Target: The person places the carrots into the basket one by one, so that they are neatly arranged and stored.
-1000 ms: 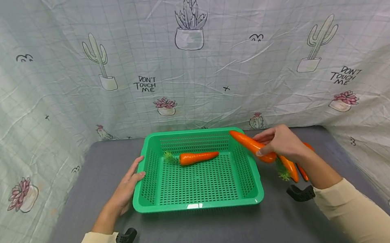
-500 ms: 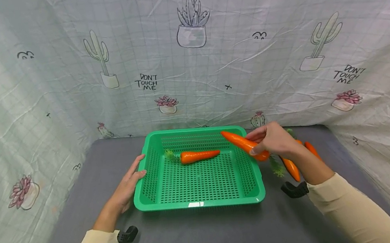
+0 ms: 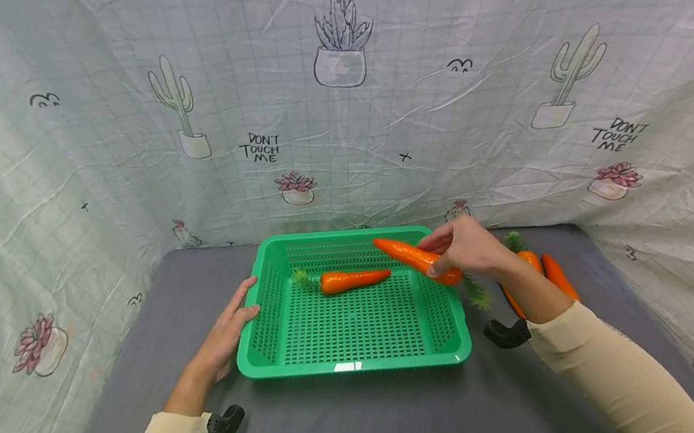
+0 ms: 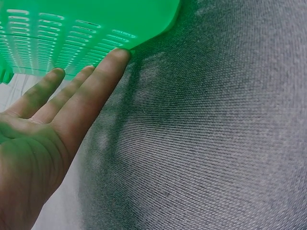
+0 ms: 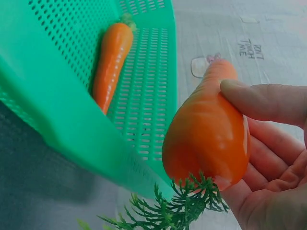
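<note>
My right hand (image 3: 471, 250) pinches an orange carrot (image 3: 414, 256) between thumb and fingers, over the right rim of a green plastic basket (image 3: 357, 369). Its tip points to the back left, and its green leafy top (image 5: 177, 206) hangs toward me in the right wrist view. Inside the basket, near the back, lies another carrot (image 3: 355, 280) with its leaves to the left. My left hand (image 3: 226, 338) rests against the basket's left side. In the left wrist view its straight fingers (image 4: 91, 100) meet the slotted green wall.
More carrots (image 3: 559, 276) lie on the grey tabletop (image 3: 361, 427) right of the basket, partly hidden by my right forearm. A printed cloth (image 3: 349, 136) with cactus drawings hangs behind and along both sides.
My right hand has carried the carrot leftward, from beside the basket to over its right rim. The carrots on the table show more now. My left hand has stayed at the basket's side.
</note>
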Demonstrator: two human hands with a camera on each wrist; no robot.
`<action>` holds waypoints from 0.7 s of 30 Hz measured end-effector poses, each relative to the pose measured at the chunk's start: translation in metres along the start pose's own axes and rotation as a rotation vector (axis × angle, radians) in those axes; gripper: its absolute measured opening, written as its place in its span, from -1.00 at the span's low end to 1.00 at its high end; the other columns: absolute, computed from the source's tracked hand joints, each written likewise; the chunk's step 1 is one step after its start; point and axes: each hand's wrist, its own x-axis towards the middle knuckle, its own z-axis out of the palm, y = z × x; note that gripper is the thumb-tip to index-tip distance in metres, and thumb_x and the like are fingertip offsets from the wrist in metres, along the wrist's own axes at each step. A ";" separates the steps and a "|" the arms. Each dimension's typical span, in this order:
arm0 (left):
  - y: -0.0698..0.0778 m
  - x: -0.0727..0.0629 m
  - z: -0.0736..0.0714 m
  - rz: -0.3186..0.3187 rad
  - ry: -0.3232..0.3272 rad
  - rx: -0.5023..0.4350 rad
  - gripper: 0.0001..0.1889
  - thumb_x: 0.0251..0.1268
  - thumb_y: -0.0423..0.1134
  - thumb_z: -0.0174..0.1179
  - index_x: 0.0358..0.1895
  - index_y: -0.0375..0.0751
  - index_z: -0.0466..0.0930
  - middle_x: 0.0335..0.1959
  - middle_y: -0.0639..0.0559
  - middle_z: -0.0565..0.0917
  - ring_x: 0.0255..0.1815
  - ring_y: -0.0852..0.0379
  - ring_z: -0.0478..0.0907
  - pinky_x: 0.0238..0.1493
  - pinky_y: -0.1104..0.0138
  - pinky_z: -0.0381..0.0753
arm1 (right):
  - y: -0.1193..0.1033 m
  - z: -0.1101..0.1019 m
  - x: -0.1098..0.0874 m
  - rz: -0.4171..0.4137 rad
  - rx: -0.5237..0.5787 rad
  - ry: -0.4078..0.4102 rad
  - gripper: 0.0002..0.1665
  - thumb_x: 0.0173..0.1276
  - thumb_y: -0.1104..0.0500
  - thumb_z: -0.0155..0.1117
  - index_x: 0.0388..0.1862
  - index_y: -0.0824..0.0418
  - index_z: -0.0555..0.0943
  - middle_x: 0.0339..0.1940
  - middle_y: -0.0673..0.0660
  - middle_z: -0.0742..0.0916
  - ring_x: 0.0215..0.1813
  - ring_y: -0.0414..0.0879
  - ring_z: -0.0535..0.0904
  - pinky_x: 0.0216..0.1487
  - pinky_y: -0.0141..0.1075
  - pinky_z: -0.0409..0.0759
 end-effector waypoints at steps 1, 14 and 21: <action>0.000 -0.001 0.000 0.002 -0.002 0.001 -0.35 0.73 -0.01 -0.15 0.71 0.34 -0.18 0.43 -0.49 0.31 -0.06 0.04 0.73 -0.11 0.08 0.77 | -0.001 0.001 0.001 0.000 0.002 -0.003 -0.36 0.09 0.34 0.62 0.22 0.28 0.72 0.15 0.30 0.79 0.11 0.10 0.74 0.07 -0.09 0.75; -0.001 0.001 0.000 0.005 0.002 -0.002 -0.35 0.73 -0.03 -0.15 0.71 0.35 -0.16 0.45 -0.46 0.29 -0.05 0.05 0.71 -0.10 0.10 0.76 | -0.014 0.016 0.019 -0.099 -0.030 -0.040 -0.40 0.02 0.41 0.60 0.13 0.28 0.76 0.06 0.30 0.83 0.07 0.13 0.77 0.03 -0.06 0.76; -0.001 0.000 0.000 -0.003 -0.006 -0.006 -0.35 0.72 -0.02 -0.15 0.71 0.34 -0.17 0.45 -0.49 0.28 -0.03 0.02 0.71 -0.09 0.08 0.76 | -0.018 0.025 0.023 -0.122 -0.042 -0.053 -0.42 0.03 0.41 0.61 0.11 0.26 0.78 0.05 0.27 0.83 0.10 0.14 0.77 0.07 -0.04 0.75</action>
